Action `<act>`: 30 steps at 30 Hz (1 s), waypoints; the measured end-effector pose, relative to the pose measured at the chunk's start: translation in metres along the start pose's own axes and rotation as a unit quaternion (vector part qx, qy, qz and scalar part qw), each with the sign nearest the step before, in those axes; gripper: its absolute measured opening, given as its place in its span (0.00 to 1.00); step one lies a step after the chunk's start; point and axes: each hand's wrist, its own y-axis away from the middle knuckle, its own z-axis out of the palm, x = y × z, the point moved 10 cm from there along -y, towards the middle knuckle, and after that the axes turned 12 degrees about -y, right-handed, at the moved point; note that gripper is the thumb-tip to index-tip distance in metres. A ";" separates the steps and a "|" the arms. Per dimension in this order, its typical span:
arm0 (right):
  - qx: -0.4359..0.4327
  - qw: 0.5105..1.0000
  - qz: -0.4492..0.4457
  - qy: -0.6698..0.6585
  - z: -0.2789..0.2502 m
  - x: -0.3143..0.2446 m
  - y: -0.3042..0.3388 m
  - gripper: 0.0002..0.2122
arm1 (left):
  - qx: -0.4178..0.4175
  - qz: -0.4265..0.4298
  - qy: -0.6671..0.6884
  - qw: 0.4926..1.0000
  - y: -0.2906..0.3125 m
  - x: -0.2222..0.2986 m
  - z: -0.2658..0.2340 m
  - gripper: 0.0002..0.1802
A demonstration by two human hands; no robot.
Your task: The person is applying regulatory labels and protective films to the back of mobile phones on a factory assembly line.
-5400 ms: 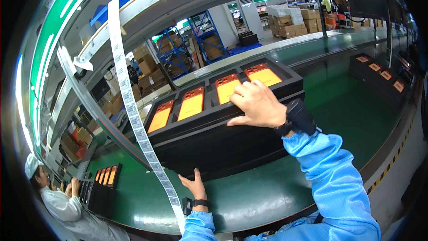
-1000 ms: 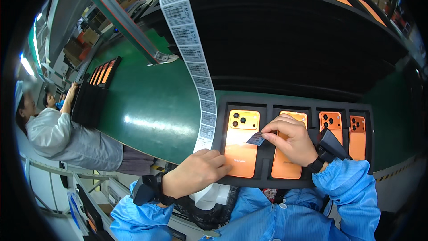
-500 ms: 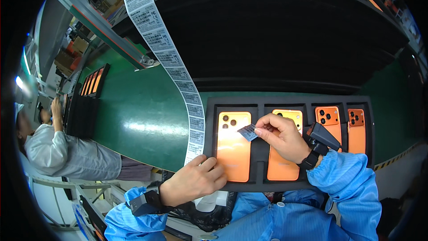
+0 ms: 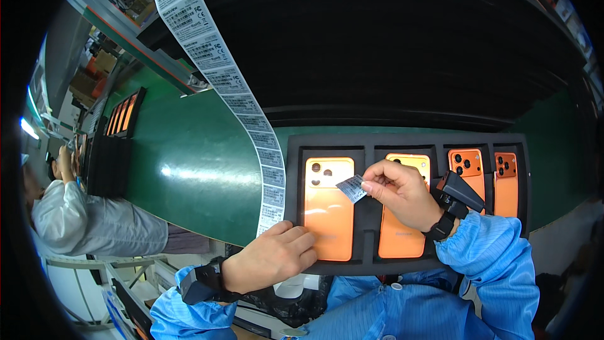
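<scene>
My right hand (image 4: 402, 195) pinches a small printed label (image 4: 352, 189) between thumb and fingertips. The label hangs tilted over the gap beside the leftmost orange phone (image 4: 328, 223), its corner overlapping the camera area. A second orange phone (image 4: 401, 242) lies partly covered by this hand. Two more, a third phone (image 4: 475, 179) and a fourth phone (image 4: 506, 192), lie further right, all backs up in a black foam tray (image 4: 369, 263). At the tray's left edge, my left hand (image 4: 274, 257) has curled fingers around the lower end of a long label strip (image 4: 220, 72).
Tall black stacked trays (image 4: 377, 44) stand behind the tray on the green tabletop (image 4: 182, 164). A metal frame post (image 4: 135, 41) rises at the upper left. Another person (image 4: 94, 214) in a pale coat works at the left, near more trayed phones (image 4: 121, 114).
The whole view has shifted slightly, with the label strip and post now further left. Both hands keep their grips; the label stays over nearly the same spot.
</scene>
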 end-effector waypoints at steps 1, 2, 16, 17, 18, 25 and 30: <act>0.000 1.000 0.004 0.001 -0.001 0.001 0.000 0.05 | -0.001 0.001 0.001 1.000 -0.001 0.000 0.001 0.13; -0.001 1.000 0.009 0.003 -0.002 0.001 0.000 0.05 | 0.001 0.008 0.000 1.000 -0.001 0.002 0.001 0.13; -0.013 0.975 0.081 -0.206 -0.006 0.020 0.002 0.06 | 0.236 -0.062 -0.010 0.970 -0.036 -0.049 -0.011 0.13; -0.013 0.974 0.090 -0.209 -0.005 0.021 0.003 0.06 | 0.241 -0.063 -0.010 0.968 -0.042 -0.054 -0.010 0.13; -0.019 0.977 0.087 -0.194 -0.007 0.022 0.003 0.05 | 0.289 -0.090 -0.015 0.953 -0.045 -0.065 -0.015 0.12; -0.085 0.996 -0.018 0.030 0.019 -0.010 0.005 0.04 | 0.443 -0.270 0.068 0.852 -0.038 -0.117 -0.022 0.08; -0.160 0.975 -0.076 0.132 0.067 -0.025 0.000 0.05 | 0.448 -0.290 0.074 0.843 -0.032 -0.125 -0.018 0.06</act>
